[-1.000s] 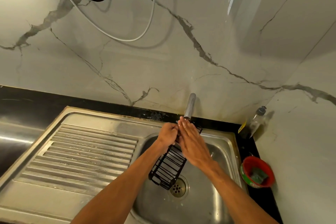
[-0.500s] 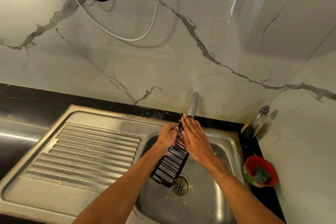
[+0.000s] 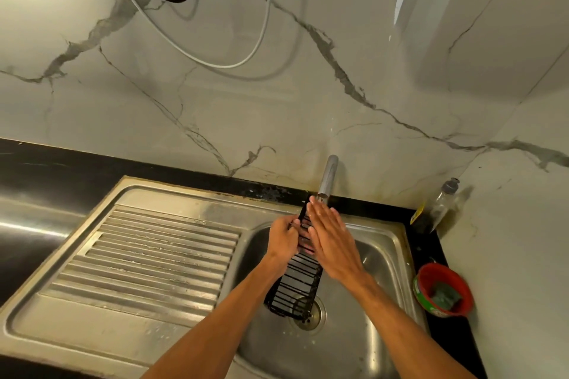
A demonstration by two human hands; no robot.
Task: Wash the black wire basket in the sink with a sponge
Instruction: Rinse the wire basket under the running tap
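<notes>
A long black wire basket point(image 3: 297, 284) is held tilted over the steel sink bowl point(image 3: 378, 258), its far end just under the tap spout point(image 3: 328, 175) and its near end above the drain point(image 3: 308, 312). My left hand point(image 3: 283, 240) grips the basket's left rim near its upper end. Lying flat against the basket's upper right part, my right hand point(image 3: 334, 240) has its fingers straight and together. No sponge is in either hand. A green sponge point(image 3: 445, 297) sits in the red bowl point(image 3: 428, 274) at the right.
A ribbed steel draining board point(image 3: 154, 258) lies left of the sink bowl. A clear dish soap bottle point(image 3: 440, 204) stands in the back right corner on the black counter point(image 3: 458, 338). Cables point(image 3: 215, 63) hang on the marble wall behind.
The basket has swung to stand more lengthwise under the tap. My right hand has slid a little up along it towards the spout. The left hand keeps its grip.
</notes>
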